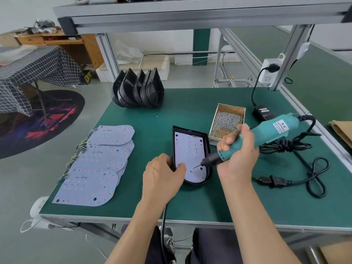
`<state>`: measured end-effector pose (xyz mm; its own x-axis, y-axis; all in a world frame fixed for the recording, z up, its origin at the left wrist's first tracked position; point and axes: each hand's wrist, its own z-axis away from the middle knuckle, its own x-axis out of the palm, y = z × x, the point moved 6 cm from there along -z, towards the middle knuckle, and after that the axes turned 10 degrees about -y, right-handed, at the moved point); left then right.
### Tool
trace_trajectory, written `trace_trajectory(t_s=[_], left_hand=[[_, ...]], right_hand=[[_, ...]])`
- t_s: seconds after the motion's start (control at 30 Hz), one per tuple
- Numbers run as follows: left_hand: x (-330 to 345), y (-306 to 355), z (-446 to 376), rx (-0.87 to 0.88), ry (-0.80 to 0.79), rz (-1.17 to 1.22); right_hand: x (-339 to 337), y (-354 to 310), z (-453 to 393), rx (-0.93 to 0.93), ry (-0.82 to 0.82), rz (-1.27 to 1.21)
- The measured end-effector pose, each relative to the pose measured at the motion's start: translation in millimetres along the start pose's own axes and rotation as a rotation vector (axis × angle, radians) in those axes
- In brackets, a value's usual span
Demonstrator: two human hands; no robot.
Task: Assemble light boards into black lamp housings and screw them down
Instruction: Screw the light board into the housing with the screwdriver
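Head view — left hand (163, 175) grips housing (208, 149).

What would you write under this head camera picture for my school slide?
Right hand aims electric screwdriver at light board in black housing, steadied by left hand.

Was a small workshop, green work table (190, 202) on a metal frame (289, 54), box of screws (227, 121), stacked lamp housings (139, 90), wall plug (270, 72).
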<state>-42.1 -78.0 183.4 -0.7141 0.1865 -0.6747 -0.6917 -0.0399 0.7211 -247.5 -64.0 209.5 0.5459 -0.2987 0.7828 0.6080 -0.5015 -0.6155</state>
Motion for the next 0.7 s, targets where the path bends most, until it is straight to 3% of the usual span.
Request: trace_trajectory(t_s=[0.7], left_hand=[[9,-3,-4,-0.032,0.012,0.076]], right_hand=[[12,10,2,-0.064,-0.160,0.179]])
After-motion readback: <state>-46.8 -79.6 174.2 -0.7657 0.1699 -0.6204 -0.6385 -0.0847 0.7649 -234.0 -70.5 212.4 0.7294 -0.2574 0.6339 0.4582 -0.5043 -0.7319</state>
